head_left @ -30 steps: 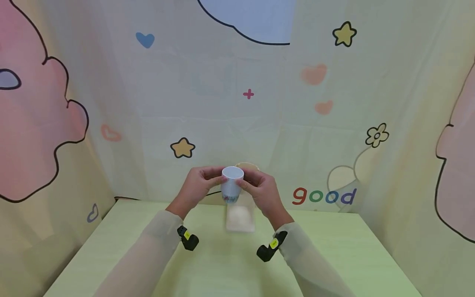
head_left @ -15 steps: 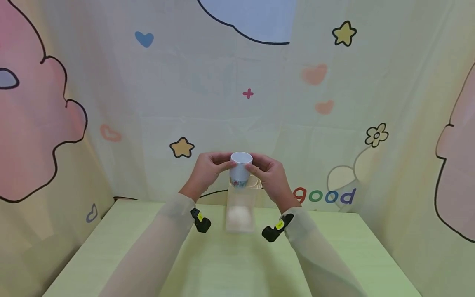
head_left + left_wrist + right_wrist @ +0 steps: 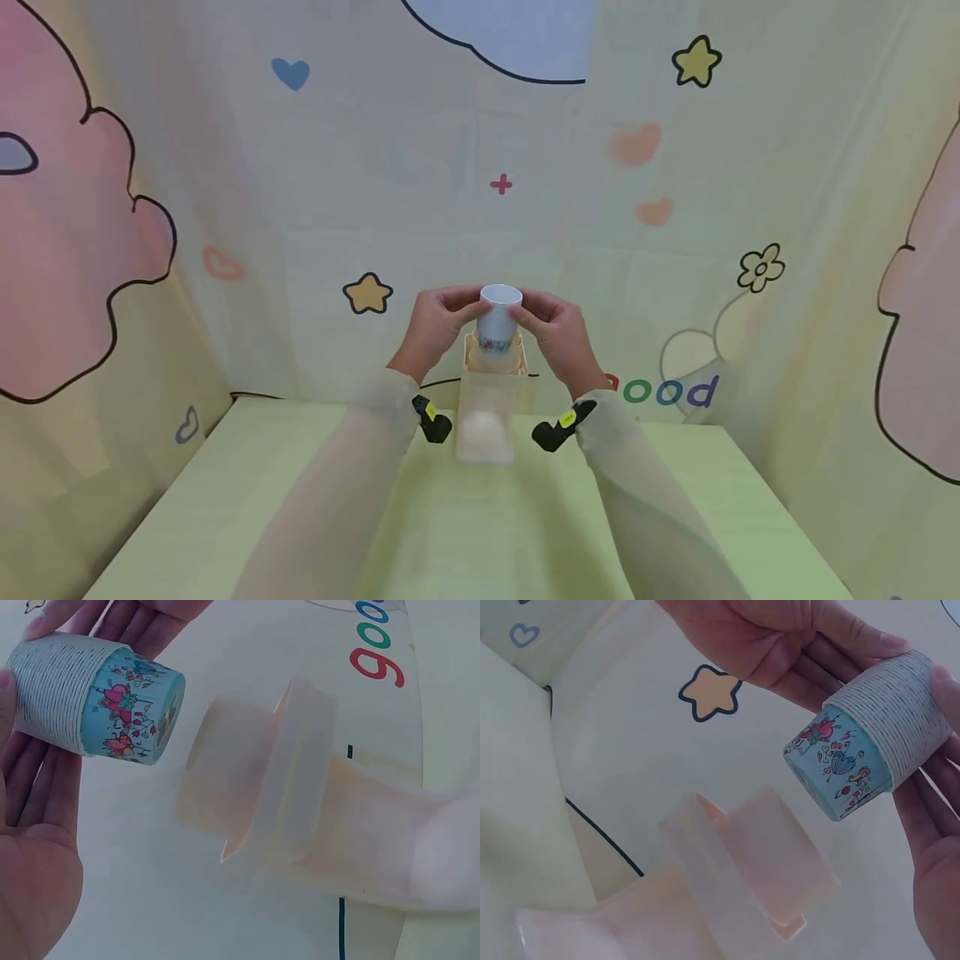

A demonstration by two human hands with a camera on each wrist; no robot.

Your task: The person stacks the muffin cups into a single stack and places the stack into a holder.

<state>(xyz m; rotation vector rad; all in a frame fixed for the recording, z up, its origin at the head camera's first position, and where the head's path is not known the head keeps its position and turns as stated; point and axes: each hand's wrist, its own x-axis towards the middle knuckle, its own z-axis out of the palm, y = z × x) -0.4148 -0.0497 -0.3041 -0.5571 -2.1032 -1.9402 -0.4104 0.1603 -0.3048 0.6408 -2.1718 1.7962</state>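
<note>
A nested stack of paper cups (image 3: pixel 498 323) is held upright between both hands, over the pale pink cup dispenser (image 3: pixel 486 398). My left hand (image 3: pixel 441 327) grips the stack from the left side, thumb at the front. On the opposite side, my right hand (image 3: pixel 558 335) grips it the same way. The lowest cup (image 3: pixel 135 709) shows blue paper with flowers; above it the stacked white rims (image 3: pixel 889 716) form ridges. In the left wrist view a gap separates the stack's bottom from the dispenser's round upper tube (image 3: pixel 225 765).
The dispenser stands near the back of a pale green table (image 3: pixel 465 533). Behind it hangs a printed cloth (image 3: pixel 420 183) with stars, hearts and letters, and it continues along both sides. Each wrist wears a small black camera (image 3: pixel 432 419).
Both hands have lifted the cup stack and moved it right, from in front of the dispenser to above it. The dispenser's top has come into sight.
</note>
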